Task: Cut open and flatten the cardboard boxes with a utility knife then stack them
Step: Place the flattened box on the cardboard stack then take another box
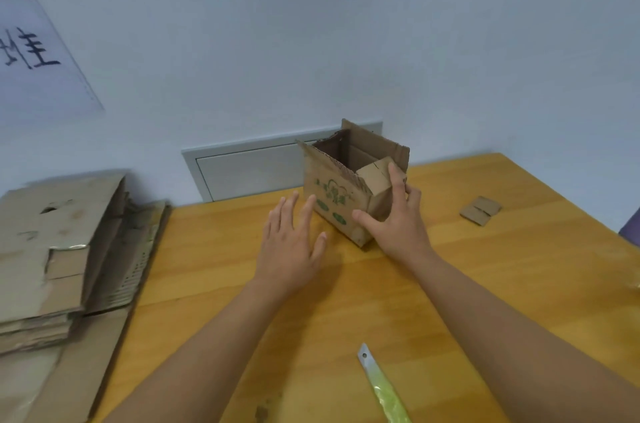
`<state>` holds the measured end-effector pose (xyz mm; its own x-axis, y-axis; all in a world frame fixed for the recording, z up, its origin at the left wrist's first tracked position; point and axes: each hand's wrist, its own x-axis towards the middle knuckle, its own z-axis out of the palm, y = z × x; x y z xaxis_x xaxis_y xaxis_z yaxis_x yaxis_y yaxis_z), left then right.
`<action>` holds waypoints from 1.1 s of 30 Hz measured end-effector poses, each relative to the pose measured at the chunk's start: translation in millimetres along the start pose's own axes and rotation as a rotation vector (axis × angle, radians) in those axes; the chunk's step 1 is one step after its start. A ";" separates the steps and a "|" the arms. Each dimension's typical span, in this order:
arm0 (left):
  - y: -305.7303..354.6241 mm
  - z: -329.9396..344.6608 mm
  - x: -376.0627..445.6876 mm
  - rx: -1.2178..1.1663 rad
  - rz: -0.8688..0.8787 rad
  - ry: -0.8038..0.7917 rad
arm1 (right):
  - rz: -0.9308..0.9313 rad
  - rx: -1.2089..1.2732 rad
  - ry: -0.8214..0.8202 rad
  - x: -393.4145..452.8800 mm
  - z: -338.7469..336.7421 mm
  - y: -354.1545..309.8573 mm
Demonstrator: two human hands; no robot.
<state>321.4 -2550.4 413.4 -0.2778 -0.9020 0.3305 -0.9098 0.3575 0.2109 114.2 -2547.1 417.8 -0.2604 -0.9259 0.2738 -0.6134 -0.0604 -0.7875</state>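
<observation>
We locate the small brown cardboard box with green print (341, 194) standing upright on the yellow wooden counter (485, 270), toward its far edge near the wall. Its top flaps are open, and one flap folds inward at the right corner. Our right hand (394, 218) grips the box's near right corner: the thumb lies across the printed face, and the fingers curl over the side and the folded flap. Our left hand (294, 242) is flat with fingers spread, just left of the box; whether the fingertips touch it we cannot tell. The utility knife with a yellow-green handle (381, 384) lies on the counter near us, blade extended. A stack of flattened brown cardboard (59, 256) sits at the left. A small cardboard scrap (480, 210) lies at the right.
</observation>
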 end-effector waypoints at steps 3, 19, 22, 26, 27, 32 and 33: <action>-14.4 -27.1 -26.3 -0.081 -0.051 0.072 | -0.049 0.054 -0.102 -25.5 -7.5 -12.2; -55.1 -128.0 -257.1 -0.654 -0.206 0.317 | -0.228 0.323 -0.703 -203.9 -10.9 -87.6; -61.4 -128.7 -286.3 -0.627 -0.184 0.345 | -0.275 0.288 -0.672 -225.4 -3.3 -87.6; -66.9 -124.6 -308.0 -0.452 -0.067 0.352 | -0.327 0.302 -0.594 -246.5 4.2 -85.2; -68.4 -123.8 -310.5 -0.443 -0.061 0.343 | -0.329 0.318 -0.574 -250.7 4.9 -86.6; -77.7 -122.0 -311.6 -0.538 -0.113 0.338 | -0.211 0.393 -0.511 -262.8 14.9 -100.0; -78.0 -120.7 -310.8 -0.528 -0.121 0.368 | -0.180 0.409 -0.484 -263.6 17.6 -101.0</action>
<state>515.9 -2268.7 405.2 0.0263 -0.8350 0.5497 -0.6282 0.4139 0.6588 257.9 -2303.5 415.4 0.2432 -0.9455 0.2167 -0.2584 -0.2784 -0.9250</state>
